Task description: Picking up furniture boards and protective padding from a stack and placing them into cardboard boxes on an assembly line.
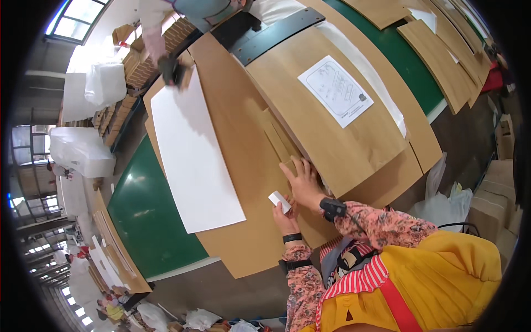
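My left hand [286, 222] is closed round a small white block-shaped piece [279, 202], whose exact kind I cannot make out. Just beyond it, my right hand [304, 182] lies with its fingers stretched out, touching narrow brown strips [279, 138] along the side of a wood-coloured panel [354, 149]. On that panel lies a printed sheet with line drawings [336, 91]. A black plate with holes [282, 36] lies across the panel's far end. White wrapping [381, 99] shows under its right side. Beneath all this is a large brown cardboard sheet [238, 138].
Left of my hands, a white sheet [191, 166] lies on the cardboard over a green tabletop [144, 213]. Another person's dark-gloved hand [173, 72] reaches over its far end. Wooden boards [437, 61] lie at the far right; cardboard boxes [492, 205] stand at right.
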`<state>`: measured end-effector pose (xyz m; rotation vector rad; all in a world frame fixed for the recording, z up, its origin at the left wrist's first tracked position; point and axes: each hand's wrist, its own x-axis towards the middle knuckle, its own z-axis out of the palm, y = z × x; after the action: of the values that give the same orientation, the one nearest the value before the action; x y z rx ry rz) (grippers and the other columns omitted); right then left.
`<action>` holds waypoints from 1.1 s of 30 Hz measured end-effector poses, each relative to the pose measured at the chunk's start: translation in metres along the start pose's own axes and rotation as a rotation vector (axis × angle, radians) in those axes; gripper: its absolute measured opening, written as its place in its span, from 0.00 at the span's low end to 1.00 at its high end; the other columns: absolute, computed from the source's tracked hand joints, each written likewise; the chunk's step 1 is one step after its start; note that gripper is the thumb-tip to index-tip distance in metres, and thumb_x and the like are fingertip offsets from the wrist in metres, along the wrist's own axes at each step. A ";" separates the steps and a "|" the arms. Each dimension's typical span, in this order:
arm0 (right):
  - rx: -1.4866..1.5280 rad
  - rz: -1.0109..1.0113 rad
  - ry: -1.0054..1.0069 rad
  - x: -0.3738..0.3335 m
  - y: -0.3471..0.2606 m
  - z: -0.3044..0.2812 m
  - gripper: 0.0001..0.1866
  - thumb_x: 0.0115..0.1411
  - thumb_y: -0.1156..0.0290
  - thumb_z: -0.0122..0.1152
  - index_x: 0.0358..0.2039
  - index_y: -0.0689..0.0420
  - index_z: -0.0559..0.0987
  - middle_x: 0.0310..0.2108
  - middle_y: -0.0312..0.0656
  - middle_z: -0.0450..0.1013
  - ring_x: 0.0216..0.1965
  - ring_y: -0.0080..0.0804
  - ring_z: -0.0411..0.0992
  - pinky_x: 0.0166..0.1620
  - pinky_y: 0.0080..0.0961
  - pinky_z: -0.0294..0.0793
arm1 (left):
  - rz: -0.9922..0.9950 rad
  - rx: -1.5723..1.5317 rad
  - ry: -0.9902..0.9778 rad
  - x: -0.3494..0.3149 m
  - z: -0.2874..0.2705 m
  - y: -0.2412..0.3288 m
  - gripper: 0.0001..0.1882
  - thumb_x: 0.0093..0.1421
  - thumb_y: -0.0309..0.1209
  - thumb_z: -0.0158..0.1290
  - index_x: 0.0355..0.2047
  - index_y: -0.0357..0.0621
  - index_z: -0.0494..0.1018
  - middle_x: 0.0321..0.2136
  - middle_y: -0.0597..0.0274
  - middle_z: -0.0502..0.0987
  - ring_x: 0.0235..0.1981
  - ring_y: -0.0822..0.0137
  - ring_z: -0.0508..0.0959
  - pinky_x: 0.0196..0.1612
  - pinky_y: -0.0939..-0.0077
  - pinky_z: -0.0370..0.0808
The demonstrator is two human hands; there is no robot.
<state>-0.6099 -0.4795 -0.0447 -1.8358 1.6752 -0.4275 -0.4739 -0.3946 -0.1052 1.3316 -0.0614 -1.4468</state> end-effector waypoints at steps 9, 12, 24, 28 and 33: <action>-0.218 0.151 0.163 0.021 -0.011 0.021 0.50 0.52 0.73 0.61 0.73 0.39 0.48 0.71 0.58 0.41 0.66 0.73 0.46 0.64 0.66 0.52 | -0.094 -0.052 0.060 -0.028 -0.031 0.004 0.27 0.69 0.45 0.45 0.62 0.41 0.61 0.51 0.53 0.76 0.46 0.55 0.78 0.48 0.63 0.79; -0.067 0.188 0.150 0.023 -0.016 0.017 0.51 0.52 0.76 0.59 0.74 0.40 0.46 0.70 0.64 0.38 0.66 0.75 0.46 0.65 0.68 0.49 | -0.078 -0.018 0.087 -0.039 -0.038 0.001 0.29 0.67 0.49 0.47 0.62 0.45 0.62 0.50 0.55 0.76 0.44 0.56 0.77 0.50 0.60 0.76; 0.712 0.128 -0.021 -0.020 -0.008 -0.029 0.56 0.46 0.74 0.65 0.74 0.38 0.47 0.59 0.65 0.60 0.60 0.68 0.61 0.61 0.50 0.65 | 0.130 -0.081 0.306 -0.087 -0.047 -0.017 0.32 0.63 0.51 0.51 0.60 0.45 0.64 0.52 0.56 0.74 0.51 0.56 0.74 0.57 0.59 0.71; 1.299 0.014 -0.354 -0.046 0.004 -0.122 0.55 0.43 0.74 0.66 0.73 0.48 0.51 0.61 0.63 0.60 0.63 0.57 0.60 0.64 0.43 0.63 | 0.028 -0.110 0.163 -0.122 0.001 -0.015 0.31 0.63 0.50 0.50 0.60 0.44 0.64 0.52 0.57 0.75 0.52 0.59 0.74 0.57 0.62 0.70; 1.039 -0.288 -0.150 -0.039 0.087 -0.256 0.53 0.45 0.71 0.67 0.72 0.54 0.54 0.65 0.55 0.59 0.66 0.47 0.58 0.68 0.36 0.56 | 0.021 -0.209 0.067 -0.148 0.051 -0.042 0.27 0.64 0.48 0.49 0.58 0.49 0.66 0.50 0.53 0.76 0.49 0.56 0.76 0.54 0.53 0.73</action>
<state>-0.8399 -0.4982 0.1021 -1.2391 0.7904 -1.0163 -0.5747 -0.3041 -0.0160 1.2032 0.1167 -1.3506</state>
